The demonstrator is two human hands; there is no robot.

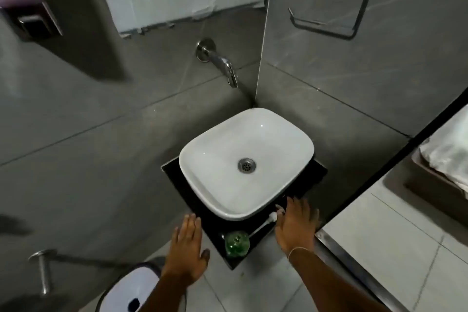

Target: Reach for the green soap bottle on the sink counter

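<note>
— Where does the toothbrush (263, 225) lie?
— On the black counter (177, 175), along its front right edge, beside the white sink (202, 159). Its long axis runs diagonally: head toward the right hand (296, 225), handle toward the green bottle (237, 244) at the front corner.
— Which hand is nearer?
— The right: fingers spread and straight, fingertips just beside the brush head; I cannot tell whether they touch. The left hand (187, 248) hovers flat off the left front edge, holding nothing.
— Anything in the sink?
— Only its drain (247, 165).
</note>
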